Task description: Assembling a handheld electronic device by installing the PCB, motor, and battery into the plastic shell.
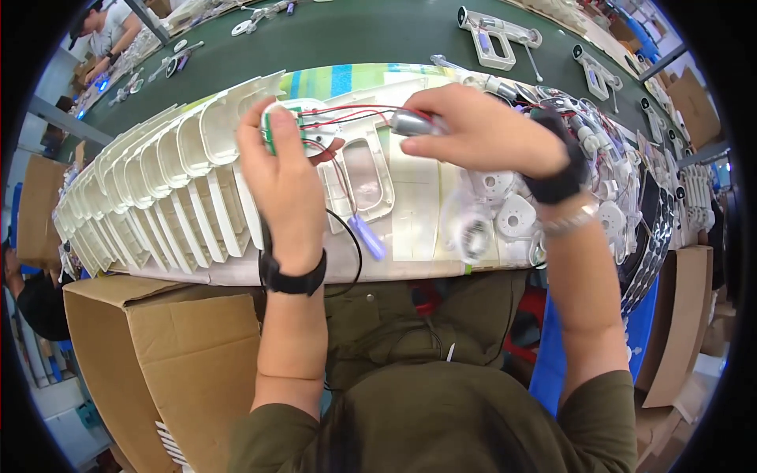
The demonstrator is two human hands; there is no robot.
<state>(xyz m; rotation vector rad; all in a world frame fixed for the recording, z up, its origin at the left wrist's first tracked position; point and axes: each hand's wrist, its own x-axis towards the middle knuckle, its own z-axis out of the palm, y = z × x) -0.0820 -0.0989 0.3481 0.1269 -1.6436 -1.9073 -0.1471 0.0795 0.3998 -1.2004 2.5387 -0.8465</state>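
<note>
My left hand [284, 177] holds a small green circuit board in a white round housing [288, 122] above the workbench. Red and black wires [347, 114] run from that board to a small silver cylindrical motor [410, 124], which my right hand [481, 130] pinches between thumb and fingers. Both hands hover over an open white plastic shell [367, 177] lying on the bench. A black band sits on each wrist, and the right wrist also wears a metal bracelet. A thin black wire loops down from the left wrist, ending near a small lilac connector [367, 236].
Rows of stacked white plastic shells [165, 189] fill the bench to the left. White round parts and wired pieces [599, 158] pile up at the right. White gun-shaped housings [497, 39] lie on the green conveyor behind. A cardboard box [158, 347] stands at lower left. Another person [106, 31] works far left.
</note>
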